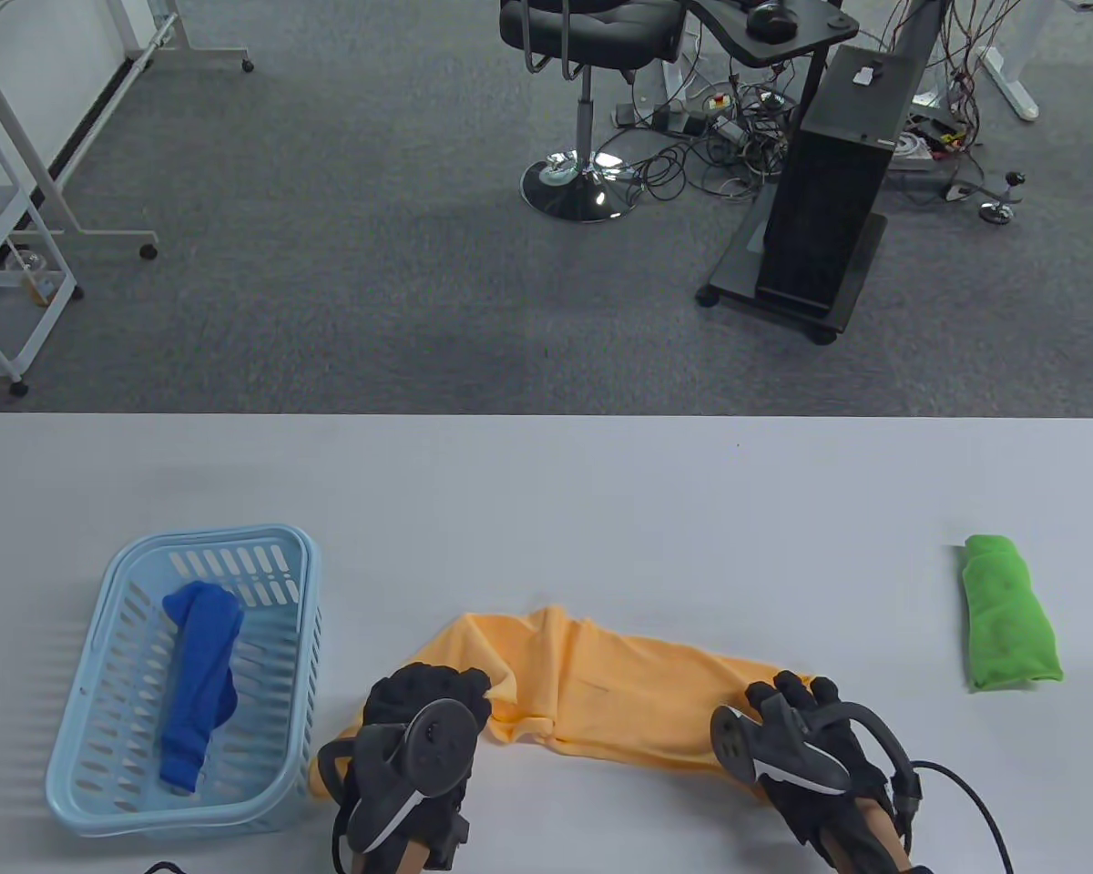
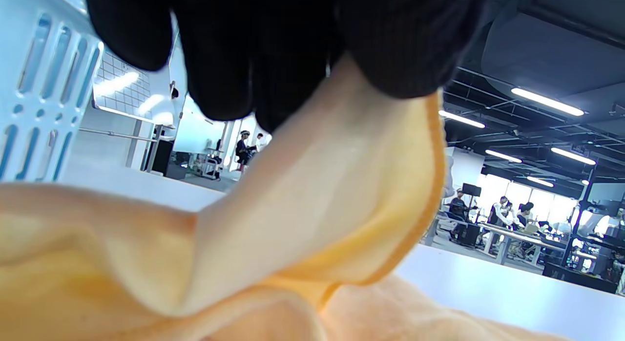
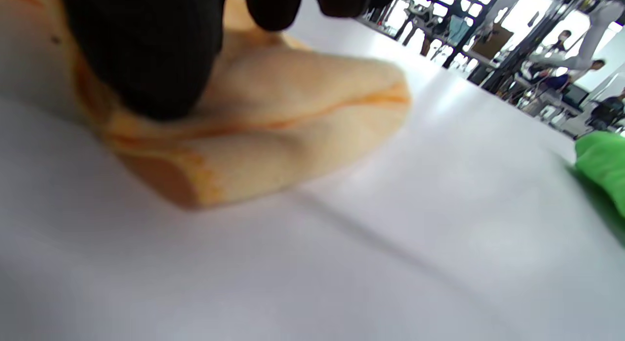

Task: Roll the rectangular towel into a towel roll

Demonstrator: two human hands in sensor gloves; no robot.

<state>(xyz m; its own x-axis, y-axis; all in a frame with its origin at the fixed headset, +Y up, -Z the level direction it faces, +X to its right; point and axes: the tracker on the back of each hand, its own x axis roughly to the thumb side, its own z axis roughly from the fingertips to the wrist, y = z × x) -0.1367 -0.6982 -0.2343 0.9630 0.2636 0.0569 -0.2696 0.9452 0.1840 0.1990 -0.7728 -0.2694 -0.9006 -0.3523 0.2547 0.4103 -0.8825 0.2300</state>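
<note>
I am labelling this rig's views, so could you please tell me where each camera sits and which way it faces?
Table view: overhead, facing the table; both the left hand and the right hand on the orange towel.
Left wrist view: low, facing the towel and basket; gloved fingers.
Right wrist view: low, facing the towel's end and green towel.
All share the orange towel.

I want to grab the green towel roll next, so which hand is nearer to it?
Right. The right hand presses the orange towel's right end, with bare table between it and the green towel roll. The left hand grips the towel's opposite end, beside the basket.
</note>
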